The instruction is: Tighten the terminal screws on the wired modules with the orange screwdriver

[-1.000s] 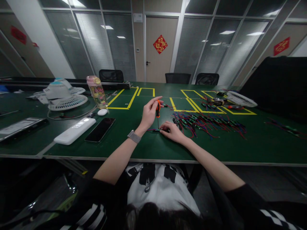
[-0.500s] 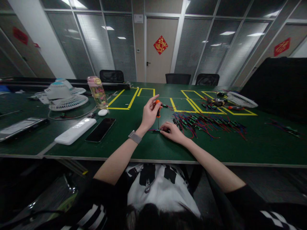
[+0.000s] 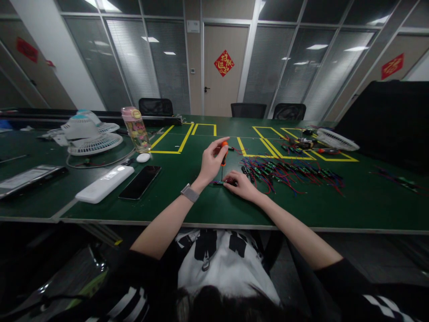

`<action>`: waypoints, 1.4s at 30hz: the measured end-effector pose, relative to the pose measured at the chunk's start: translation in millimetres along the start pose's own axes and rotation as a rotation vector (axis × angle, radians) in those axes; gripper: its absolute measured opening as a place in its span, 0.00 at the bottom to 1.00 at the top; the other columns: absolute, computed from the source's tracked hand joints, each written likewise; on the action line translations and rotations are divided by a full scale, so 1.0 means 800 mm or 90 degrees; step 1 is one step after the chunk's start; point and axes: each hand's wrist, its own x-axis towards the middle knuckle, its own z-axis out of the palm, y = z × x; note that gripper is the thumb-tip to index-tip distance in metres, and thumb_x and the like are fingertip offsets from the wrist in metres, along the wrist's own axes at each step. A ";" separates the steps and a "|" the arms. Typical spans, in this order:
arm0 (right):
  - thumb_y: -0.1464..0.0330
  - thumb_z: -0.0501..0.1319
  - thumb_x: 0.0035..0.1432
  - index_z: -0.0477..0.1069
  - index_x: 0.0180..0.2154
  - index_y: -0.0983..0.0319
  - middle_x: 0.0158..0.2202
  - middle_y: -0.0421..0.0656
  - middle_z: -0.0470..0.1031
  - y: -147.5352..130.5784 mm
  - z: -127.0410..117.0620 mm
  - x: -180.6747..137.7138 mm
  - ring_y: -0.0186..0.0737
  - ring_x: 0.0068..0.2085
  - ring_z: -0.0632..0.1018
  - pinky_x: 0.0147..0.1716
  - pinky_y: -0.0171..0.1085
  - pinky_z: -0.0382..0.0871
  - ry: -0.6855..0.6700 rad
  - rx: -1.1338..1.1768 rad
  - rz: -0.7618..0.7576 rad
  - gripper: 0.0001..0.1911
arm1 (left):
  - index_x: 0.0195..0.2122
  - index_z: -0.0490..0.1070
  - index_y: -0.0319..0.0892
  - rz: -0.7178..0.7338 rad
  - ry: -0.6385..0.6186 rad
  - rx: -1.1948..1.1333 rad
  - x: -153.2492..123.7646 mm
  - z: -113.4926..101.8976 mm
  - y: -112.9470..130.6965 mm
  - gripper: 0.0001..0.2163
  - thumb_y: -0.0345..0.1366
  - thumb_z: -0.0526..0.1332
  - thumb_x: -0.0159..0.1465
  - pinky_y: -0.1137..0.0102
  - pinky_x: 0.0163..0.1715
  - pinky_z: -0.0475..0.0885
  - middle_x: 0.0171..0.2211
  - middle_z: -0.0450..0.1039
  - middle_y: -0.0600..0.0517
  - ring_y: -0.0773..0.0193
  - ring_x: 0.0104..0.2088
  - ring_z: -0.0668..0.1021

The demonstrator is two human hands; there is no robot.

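My left hand (image 3: 212,160) is closed round the orange and black handle of a screwdriver (image 3: 224,154). The screwdriver stands nearly upright, its thin shaft running down to a small green circuit board (image 3: 218,182) on the table. With closed fingertips my right hand (image 3: 238,182) holds the board's right end against the tabletop. The fingers partly hide that end, and the exact spot under the screwdriver tip is too small to make out. Right beside my right hand lies a spread of similar circuit boards (image 3: 268,170) with red and blue wires.
On the left of the green table (image 3: 187,210) are a phone (image 3: 140,182), a white power bank (image 3: 105,183), a drinking bottle (image 3: 136,129) and a white fan (image 3: 94,134). Another fan head (image 3: 337,139) lies at the right. A dark bulky object (image 3: 385,125) stands at the far right.
My left hand has shifted slightly right and tilted round the screwdriver handle, its fingers now pointing more to the right. The right hand stays in place on the board.
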 end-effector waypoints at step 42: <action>0.72 0.61 0.55 0.73 0.35 0.63 0.31 0.41 0.68 0.000 0.001 0.000 0.34 0.31 0.70 0.32 0.34 0.65 -0.002 0.004 0.007 0.04 | 0.44 0.74 0.45 0.041 0.074 0.109 0.001 -0.006 -0.002 0.11 0.38 0.62 0.61 0.71 0.40 0.71 0.40 0.71 0.49 0.66 0.37 0.74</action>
